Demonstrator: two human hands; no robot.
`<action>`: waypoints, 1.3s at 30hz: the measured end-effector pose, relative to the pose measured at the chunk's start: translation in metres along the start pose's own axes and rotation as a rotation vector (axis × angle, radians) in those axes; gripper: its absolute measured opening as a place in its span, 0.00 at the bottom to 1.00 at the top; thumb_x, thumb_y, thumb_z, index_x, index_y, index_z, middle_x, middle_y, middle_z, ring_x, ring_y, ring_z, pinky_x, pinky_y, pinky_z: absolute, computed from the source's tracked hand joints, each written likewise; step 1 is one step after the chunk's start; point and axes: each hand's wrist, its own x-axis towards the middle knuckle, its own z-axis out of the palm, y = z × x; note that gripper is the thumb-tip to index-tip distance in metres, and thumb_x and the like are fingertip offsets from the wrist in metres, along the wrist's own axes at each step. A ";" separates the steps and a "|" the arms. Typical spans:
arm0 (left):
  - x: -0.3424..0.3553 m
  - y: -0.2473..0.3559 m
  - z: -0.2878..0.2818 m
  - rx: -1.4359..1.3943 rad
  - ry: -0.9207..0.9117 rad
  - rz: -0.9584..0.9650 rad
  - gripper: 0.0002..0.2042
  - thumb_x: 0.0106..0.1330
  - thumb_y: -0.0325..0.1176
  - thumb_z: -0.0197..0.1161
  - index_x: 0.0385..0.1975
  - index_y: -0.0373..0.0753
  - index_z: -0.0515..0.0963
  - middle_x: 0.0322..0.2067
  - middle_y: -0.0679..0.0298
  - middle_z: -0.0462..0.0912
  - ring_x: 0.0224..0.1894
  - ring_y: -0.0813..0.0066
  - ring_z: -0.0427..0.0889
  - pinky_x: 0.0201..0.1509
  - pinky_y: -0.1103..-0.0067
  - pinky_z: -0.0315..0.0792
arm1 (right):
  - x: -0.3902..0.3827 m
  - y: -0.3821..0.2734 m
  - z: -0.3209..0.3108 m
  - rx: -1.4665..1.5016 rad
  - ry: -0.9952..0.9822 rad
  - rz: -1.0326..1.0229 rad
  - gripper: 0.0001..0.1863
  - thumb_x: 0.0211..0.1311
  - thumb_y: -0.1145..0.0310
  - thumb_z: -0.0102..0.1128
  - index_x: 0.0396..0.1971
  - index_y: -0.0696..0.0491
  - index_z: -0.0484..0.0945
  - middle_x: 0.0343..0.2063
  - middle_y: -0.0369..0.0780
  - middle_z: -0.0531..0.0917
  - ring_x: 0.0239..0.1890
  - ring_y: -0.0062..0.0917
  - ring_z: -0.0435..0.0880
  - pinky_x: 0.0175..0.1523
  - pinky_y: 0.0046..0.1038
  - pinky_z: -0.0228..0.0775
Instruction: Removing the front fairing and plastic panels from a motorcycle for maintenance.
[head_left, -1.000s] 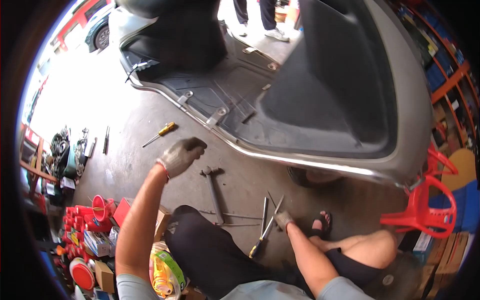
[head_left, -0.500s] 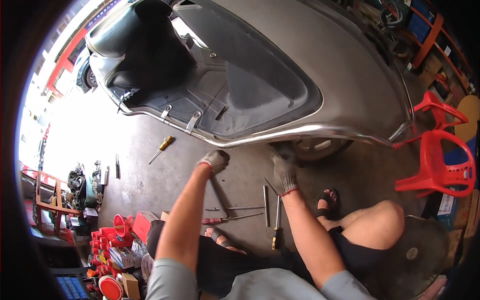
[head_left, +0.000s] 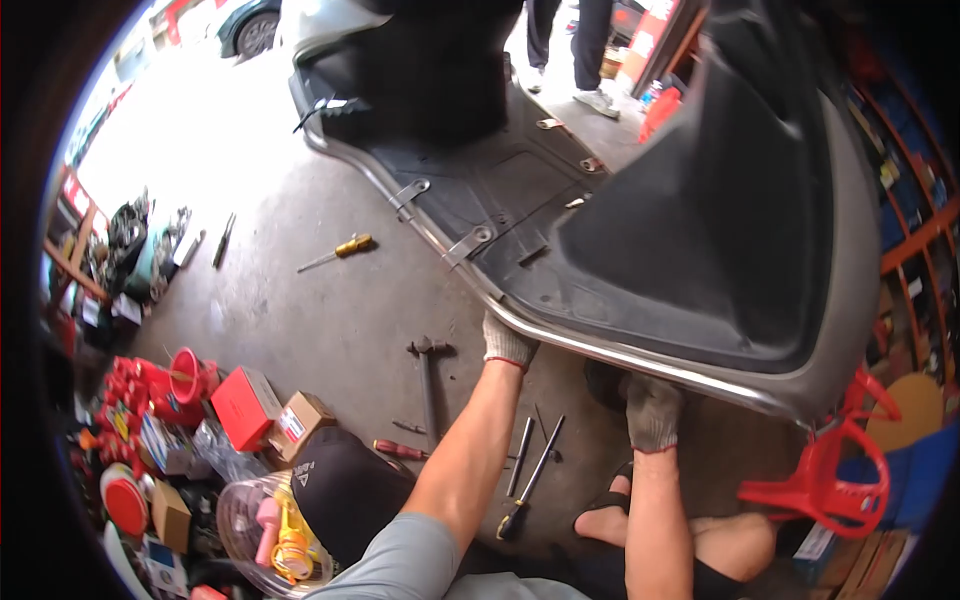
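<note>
My left hand (head_left: 507, 342), in a pale knit glove, reaches under the chrome side rail (head_left: 600, 350) of a grey-brown scooter body (head_left: 850, 250). Its fingers are hidden behind the rail. My right hand (head_left: 652, 412), in a soiled glove, is further right beneath the same edge, beside a dark rounded part (head_left: 603, 384). What its fingers touch cannot be made out. On the floor left of my left forearm lies a hammer (head_left: 430, 395), near a red-handled screwdriver (head_left: 400, 450). Between my forearms are a metal rod (head_left: 521, 457) and a long screwdriver with a yellow and black handle (head_left: 512, 520).
Another yellow-handled screwdriver (head_left: 352, 245) lies farther out. Red and brown boxes (head_left: 246, 408) and a clear tub (head_left: 235, 520) crowd the lower left. A red plastic chair (head_left: 840, 480) stands right. Beyond the scooter, a person's legs (head_left: 590, 45) show.
The view has swung left. My left hand has gone from above the hammer's head to beneath the rail, leaving the hammer on the floor. My right hand remains under the body's edge.
</note>
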 end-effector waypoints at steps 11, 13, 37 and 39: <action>0.003 -0.004 0.026 -0.195 0.496 0.077 0.25 0.70 0.53 0.51 0.57 0.40 0.70 0.49 0.63 0.78 0.49 0.68 0.78 0.53 0.73 0.76 | 0.015 -0.054 -0.012 0.575 -0.083 0.466 0.23 0.58 0.80 0.52 0.55 0.58 0.69 0.48 0.44 0.77 0.49 0.35 0.78 0.55 0.41 0.74; 0.008 -0.007 0.017 -0.222 0.446 0.103 0.25 0.70 0.53 0.50 0.57 0.40 0.70 0.48 0.63 0.78 0.49 0.68 0.78 0.53 0.73 0.76 | 0.017 -0.078 -0.003 0.924 0.052 0.532 0.22 0.59 0.79 0.51 0.56 0.56 0.69 0.49 0.43 0.77 0.49 0.34 0.78 0.54 0.41 0.73; 0.003 -0.008 -0.032 -0.112 0.452 0.092 0.08 0.67 0.36 0.51 0.40 0.43 0.76 0.36 0.66 0.80 0.40 0.73 0.79 0.44 0.72 0.73 | -0.094 0.000 0.098 0.421 -0.579 0.902 0.12 0.62 0.69 0.57 0.42 0.59 0.79 0.30 0.38 0.84 0.29 0.21 0.80 0.36 0.24 0.73; -0.001 0.003 -0.041 -0.073 0.408 0.043 0.09 0.67 0.35 0.51 0.42 0.44 0.75 0.38 0.66 0.80 0.41 0.72 0.79 0.45 0.71 0.73 | -0.124 -0.003 0.116 0.457 -0.689 1.074 0.13 0.59 0.68 0.58 0.42 0.57 0.81 0.29 0.38 0.84 0.27 0.21 0.81 0.34 0.26 0.73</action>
